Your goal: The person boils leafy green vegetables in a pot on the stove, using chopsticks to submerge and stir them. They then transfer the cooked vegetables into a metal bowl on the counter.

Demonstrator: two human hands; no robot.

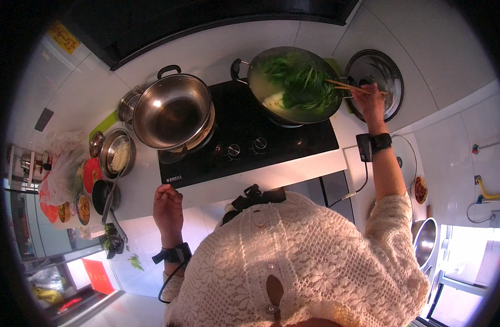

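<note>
With its fingers closed around a pair of wooden chopsticks (343, 85), my right hand (369, 100) is beside the right handle of a large wok (296, 118). The chopstick tips touch leafy greens (301, 77) in cloudy liquid; pale pieces (274, 101) lie near the wok's front left. My left hand (167, 206), fingers loosely curled, is by the counter's front edge, below the left end of the black gas hob (242, 118). Nothing can be seen in it. A steel pan (172, 110) sits over the left burner.
A glass lid (391, 73) leans or lies right of the wok. Left on the counter (145, 200) are a steel bowl with pale food (118, 155), a small dark saucepan (100, 196), plastic bags (66, 171) and dishes. A dish of red food (420, 189) and a metal basin (425, 242) are at right.
</note>
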